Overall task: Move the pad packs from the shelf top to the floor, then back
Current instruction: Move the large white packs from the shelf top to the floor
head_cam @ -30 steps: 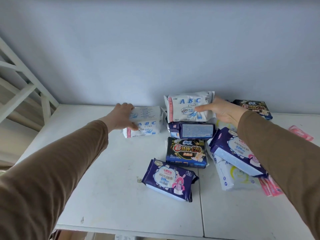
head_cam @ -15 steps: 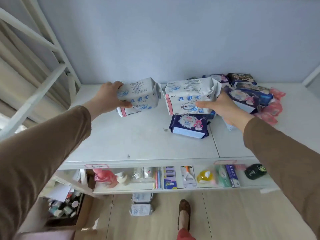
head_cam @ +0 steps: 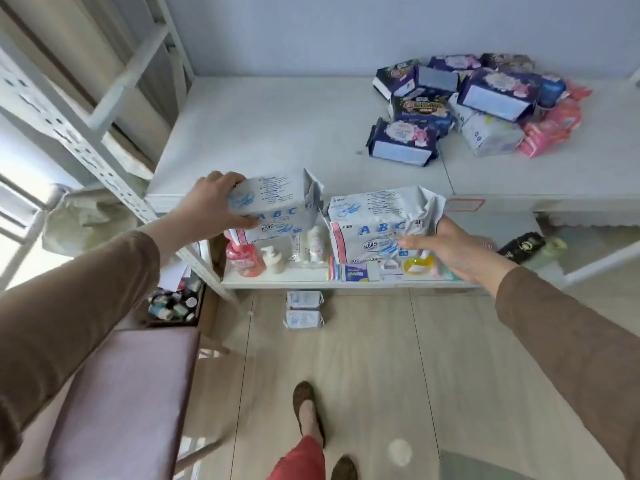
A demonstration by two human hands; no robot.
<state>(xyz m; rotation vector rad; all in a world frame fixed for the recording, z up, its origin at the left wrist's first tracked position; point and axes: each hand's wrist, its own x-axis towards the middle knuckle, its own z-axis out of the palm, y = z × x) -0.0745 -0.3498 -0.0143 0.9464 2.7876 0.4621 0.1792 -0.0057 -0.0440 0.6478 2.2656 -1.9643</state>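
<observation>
Two soft, crinkled white plastic ABC pad packs are held off the shelf top (head_cam: pixel 277 133): the left pack (head_cam: pixel 273 209) gripped by the left hand (head_cam: pixel 211 206), the right pack (head_cam: pixel 377 223) by the right hand (head_cam: pixel 446 244). Beyond the right hand, a glossy heap of packs (head_cam: pixel 478 102) overlaps, its labels blurred. Below both hands, two white packs (head_cam: pixel 304 310) lie on the floor.

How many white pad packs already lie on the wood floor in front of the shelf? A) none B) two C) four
B: two white pad packs lie one behind the other on the wood floor, while the left hand and right hand each hold another white ABC pack.
</observation>
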